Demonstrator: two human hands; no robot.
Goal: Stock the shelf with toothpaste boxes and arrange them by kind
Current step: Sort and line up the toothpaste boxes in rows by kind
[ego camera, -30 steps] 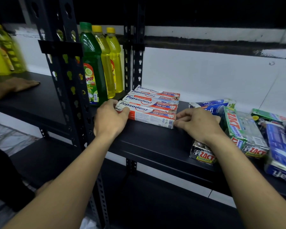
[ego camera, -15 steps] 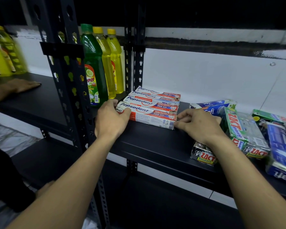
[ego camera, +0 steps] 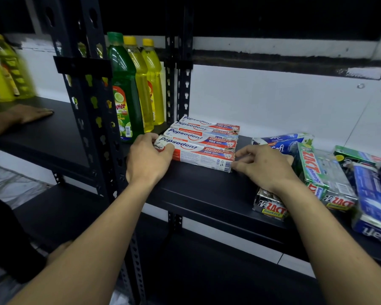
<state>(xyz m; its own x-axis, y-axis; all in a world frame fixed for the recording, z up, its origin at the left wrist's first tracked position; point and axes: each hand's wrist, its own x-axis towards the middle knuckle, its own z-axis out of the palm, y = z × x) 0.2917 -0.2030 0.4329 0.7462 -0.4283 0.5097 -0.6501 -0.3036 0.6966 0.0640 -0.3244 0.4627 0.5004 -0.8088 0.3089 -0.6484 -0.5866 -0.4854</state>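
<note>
My left hand [ego camera: 150,158] grips the front toothpaste box [ego camera: 196,154] by its left end on the shelf [ego camera: 196,190]. My right hand [ego camera: 264,167], fingers loose, touches its right end. Pushing unevenly could buckle it or skew the row [ego camera: 207,131] behind.

Matt black shelf [ego camera: 207,190], glossy cardboard boxes [ego camera: 205,150]

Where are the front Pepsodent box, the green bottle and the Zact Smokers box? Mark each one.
front Pepsodent box [ego camera: 198,153]: head view, middle of its top face.
green bottle [ego camera: 123,71]: head view, body above the label.
Zact Smokers box [ego camera: 272,209]: head view, its near end face.
</note>
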